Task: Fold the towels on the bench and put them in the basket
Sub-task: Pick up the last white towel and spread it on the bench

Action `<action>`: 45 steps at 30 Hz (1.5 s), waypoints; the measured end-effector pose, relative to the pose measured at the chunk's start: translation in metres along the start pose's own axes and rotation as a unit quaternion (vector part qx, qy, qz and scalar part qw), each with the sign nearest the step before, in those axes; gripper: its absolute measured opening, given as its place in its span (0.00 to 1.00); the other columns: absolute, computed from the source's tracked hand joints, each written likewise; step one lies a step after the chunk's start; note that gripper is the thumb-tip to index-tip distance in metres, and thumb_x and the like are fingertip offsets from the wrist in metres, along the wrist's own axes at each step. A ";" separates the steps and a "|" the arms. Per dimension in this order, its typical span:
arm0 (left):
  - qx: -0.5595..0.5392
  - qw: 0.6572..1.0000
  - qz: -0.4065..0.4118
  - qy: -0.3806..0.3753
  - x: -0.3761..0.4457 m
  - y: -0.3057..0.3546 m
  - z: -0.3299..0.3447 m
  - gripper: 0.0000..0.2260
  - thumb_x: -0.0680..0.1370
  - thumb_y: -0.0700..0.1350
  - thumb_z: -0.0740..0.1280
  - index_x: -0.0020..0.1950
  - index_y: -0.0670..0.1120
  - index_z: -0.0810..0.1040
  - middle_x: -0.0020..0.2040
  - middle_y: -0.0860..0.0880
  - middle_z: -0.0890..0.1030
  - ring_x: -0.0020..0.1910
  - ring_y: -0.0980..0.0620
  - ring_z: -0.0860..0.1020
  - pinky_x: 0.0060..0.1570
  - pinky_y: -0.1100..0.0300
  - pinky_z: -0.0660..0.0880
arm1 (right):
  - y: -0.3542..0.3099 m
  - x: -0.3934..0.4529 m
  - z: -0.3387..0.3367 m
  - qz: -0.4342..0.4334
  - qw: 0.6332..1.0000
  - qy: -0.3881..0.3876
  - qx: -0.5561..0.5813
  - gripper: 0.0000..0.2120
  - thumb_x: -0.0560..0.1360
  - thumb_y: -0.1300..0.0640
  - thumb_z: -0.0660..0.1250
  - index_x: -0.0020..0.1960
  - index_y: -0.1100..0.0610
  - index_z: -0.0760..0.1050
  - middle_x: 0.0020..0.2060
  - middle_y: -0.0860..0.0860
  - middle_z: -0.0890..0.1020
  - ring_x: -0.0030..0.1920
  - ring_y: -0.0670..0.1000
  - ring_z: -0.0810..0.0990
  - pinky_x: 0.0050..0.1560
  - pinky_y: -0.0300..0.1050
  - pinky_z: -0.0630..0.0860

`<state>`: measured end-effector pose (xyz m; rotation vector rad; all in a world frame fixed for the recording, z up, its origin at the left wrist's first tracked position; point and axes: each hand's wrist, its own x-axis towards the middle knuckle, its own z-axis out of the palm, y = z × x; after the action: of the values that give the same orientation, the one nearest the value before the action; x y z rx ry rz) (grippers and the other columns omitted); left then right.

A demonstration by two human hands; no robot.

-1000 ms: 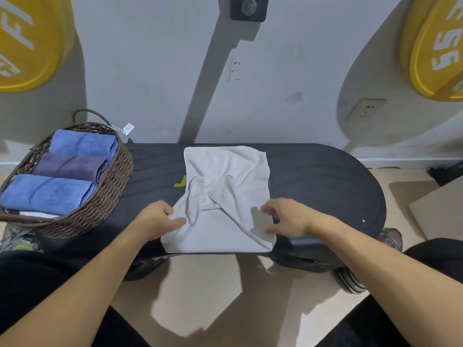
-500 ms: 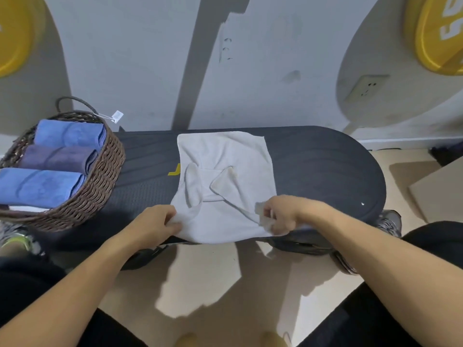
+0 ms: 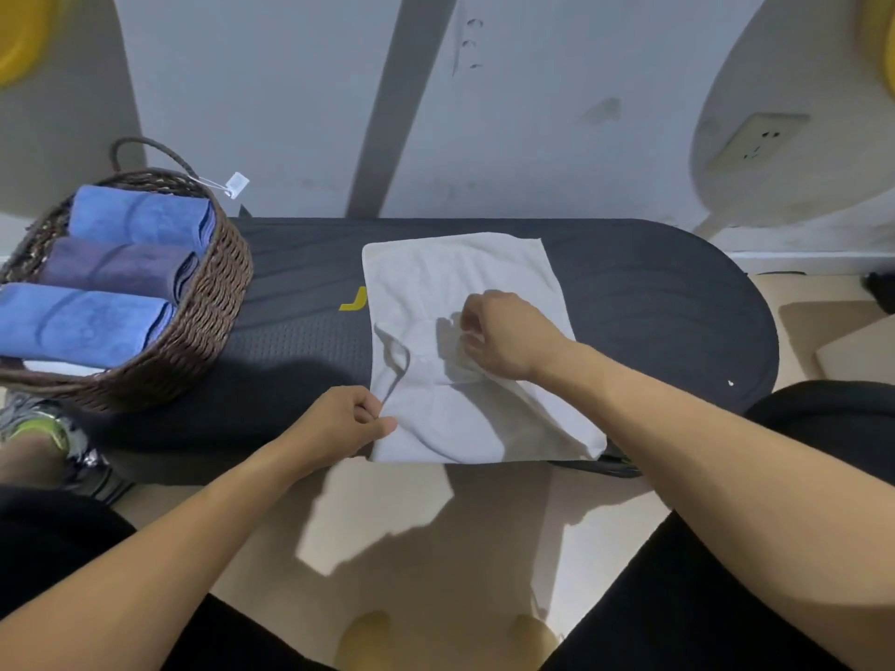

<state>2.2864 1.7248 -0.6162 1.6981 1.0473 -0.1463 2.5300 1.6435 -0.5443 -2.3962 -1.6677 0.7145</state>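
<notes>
While my left hand (image 3: 346, 421) pinches the white towel's (image 3: 455, 278) lower-left edge to anchor it at the desk's (image 3: 654, 302) centre, my right hand (image 3: 503, 339) grips a mid-frame fold, likely to flatten it; the basket (image 3: 213, 302) waits at left.
</notes>
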 end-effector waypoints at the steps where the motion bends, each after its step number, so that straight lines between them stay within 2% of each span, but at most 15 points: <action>1: -0.002 1.000 -0.002 -0.007 0.000 -0.001 0.000 0.13 0.73 0.49 0.74 0.41 0.42 0.75 0.28 0.47 0.78 0.30 0.52 0.74 0.36 0.55 0.73 | -0.003 0.007 0.008 -0.031 0.999 0.001 0.010 0.13 0.76 0.55 0.64 0.60 0.56 0.74 0.56 0.54 0.77 0.54 0.58 0.76 0.52 0.50 0.73; 5: 0.021 0.999 -0.012 -0.029 0.002 -0.004 0.001 0.14 0.73 0.54 0.71 0.43 0.44 0.75 0.31 0.47 0.83 0.31 0.54 0.75 0.37 0.55 0.74 | 0.006 0.026 0.038 0.003 1.000 0.008 -0.029 0.22 0.76 0.48 0.66 0.67 0.53 0.70 0.59 0.53 0.75 0.58 0.57 0.73 0.57 0.53 0.70; 9: 0.060 0.998 -0.016 -0.013 0.009 -0.001 0.003 0.13 0.75 0.54 0.70 0.39 0.48 0.71 0.26 0.51 0.80 0.27 0.57 0.77 0.33 0.61 0.71 | 0.011 0.043 0.045 0.034 0.999 0.015 -0.034 0.06 0.73 0.56 0.63 0.48 0.54 0.75 0.38 0.48 0.76 0.46 0.56 0.77 0.47 0.50 0.60; 11: 0.075 0.997 -0.018 -0.012 0.010 0.001 0.003 0.12 0.76 0.54 0.70 0.40 0.48 0.72 0.26 0.52 0.79 0.31 0.54 0.81 0.35 0.60 0.73 | 0.008 0.056 0.039 0.045 0.999 0.025 0.000 0.03 0.74 0.58 0.61 0.43 0.54 0.74 0.34 0.47 0.75 0.42 0.56 0.76 0.46 0.49 0.57; 15: 0.080 0.996 -0.022 -0.010 0.010 0.003 -0.001 0.13 0.77 0.53 0.68 0.39 0.47 0.71 0.26 0.50 0.79 0.28 0.55 0.75 0.38 0.59 0.73 | 0.010 0.087 0.015 0.098 0.988 0.107 0.059 0.06 0.75 0.59 0.58 0.46 0.54 0.74 0.37 0.47 0.77 0.41 0.54 0.73 0.48 0.49 0.57; 20: 0.048 0.999 -0.011 0.001 0.002 0.008 -0.001 0.20 0.75 0.49 0.71 0.31 0.49 0.63 0.23 0.55 0.63 0.24 0.57 0.63 0.28 0.64 0.62 | 0.014 0.098 0.012 0.149 0.988 0.028 0.003 0.10 0.73 0.60 0.60 0.54 0.55 0.73 0.44 0.50 0.81 0.47 0.56 0.76 0.53 0.51 0.60; 22: 0.067 0.998 -0.014 0.003 -0.001 0.008 0.000 0.18 0.75 0.48 0.71 0.31 0.48 0.65 0.21 0.55 0.63 0.22 0.57 0.61 0.25 0.67 0.60 | 0.008 0.101 0.014 0.110 0.993 0.029 0.028 0.11 0.72 0.54 0.64 0.53 0.54 0.73 0.43 0.45 0.78 0.47 0.54 0.75 0.52 0.51 0.60; 25: 0.113 0.993 -0.015 0.007 -0.004 0.010 0.000 0.13 0.72 0.48 0.72 0.34 0.47 0.70 0.22 0.56 0.67 0.22 0.58 0.63 0.26 0.63 0.61 | -0.013 0.114 0.013 0.053 0.998 0.009 0.020 0.17 0.72 0.43 0.68 0.53 0.54 0.74 0.44 0.47 0.78 0.46 0.52 0.74 0.52 0.50 0.66; 28: 0.147 0.989 -0.019 -0.003 -0.006 0.015 -0.003 0.13 0.71 0.49 0.73 0.33 0.47 0.71 0.26 0.54 0.70 0.24 0.57 0.65 0.25 0.63 0.62 | -0.034 0.134 0.011 0.048 0.997 -0.066 0.006 0.08 0.68 0.51 0.72 0.37 0.55 0.76 0.34 0.50 0.76 0.37 0.52 0.72 0.39 0.43 0.71; 32: 0.142 0.990 -0.024 -0.006 -0.005 0.015 -0.010 0.16 0.71 0.51 0.74 0.35 0.42 0.74 0.30 0.51 0.73 0.28 0.54 0.68 0.29 0.60 0.64 | -0.043 0.164 -0.007 -0.001 0.987 -0.157 -0.018 0.03 0.69 0.58 0.73 0.41 0.52 0.80 0.37 0.47 0.80 0.37 0.48 0.77 0.38 0.37 0.76; 34: 0.120 0.992 -0.030 -0.008 -0.005 0.013 -0.015 0.17 0.71 0.52 0.74 0.35 0.41 0.73 0.29 0.52 0.72 0.27 0.53 0.67 0.29 0.59 0.63 | -0.045 0.176 -0.014 -0.024 0.987 -0.134 0.083 0.06 0.71 0.61 0.73 0.44 0.51 0.79 0.34 0.43 0.79 0.33 0.43 0.77 0.35 0.32 0.73; 37: 0.084 0.996 -0.031 0.000 -0.006 0.011 -0.023 0.21 0.72 0.52 0.73 0.29 0.47 0.64 0.26 0.54 0.64 0.25 0.55 0.60 0.27 0.60 0.58 | -0.048 0.191 -0.006 -0.010 0.975 -0.042 0.217 0.06 0.73 0.64 0.73 0.49 0.56 0.80 0.34 0.47 0.79 0.30 0.43 0.75 0.36 0.33 0.73; 39: 0.073 0.997 -0.026 0.012 -0.005 0.009 -0.026 0.22 0.72 0.52 0.72 0.29 0.46 0.64 0.28 0.51 0.63 0.27 0.53 0.61 0.30 0.59 0.58 | -0.050 0.199 0.007 -0.001 0.981 -0.023 0.192 0.03 0.73 0.63 0.71 0.45 0.57 0.81 0.34 0.48 0.81 0.31 0.43 0.77 0.39 0.36 0.74; 42: 0.072 0.997 -0.010 0.000 -0.006 0.003 -0.029 0.19 0.73 0.55 0.72 0.35 0.41 0.75 0.31 0.45 0.71 0.30 0.53 0.66 0.32 0.59 0.64 | -0.053 0.208 0.019 0.009 0.990 -0.025 0.137 0.02 0.71 0.60 0.70 0.41 0.55 0.81 0.34 0.48 0.83 0.36 0.45 0.79 0.43 0.39 0.77; 45: 0.061 0.997 0.013 -0.039 -0.009 0.001 -0.029 0.14 0.73 0.56 0.72 0.39 0.45 0.81 0.33 0.48 0.79 0.28 0.57 0.70 0.31 0.61 0.67 | -0.055 0.215 0.015 0.023 0.992 -0.049 0.117 0.03 0.70 0.60 0.70 0.39 0.53 0.80 0.35 0.48 0.82 0.35 0.45 0.77 0.40 0.38 0.75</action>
<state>2.2705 1.7438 -0.5983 1.8004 0.9742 -0.2630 2.5357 1.8579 -0.6026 -2.2763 -1.4723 0.9898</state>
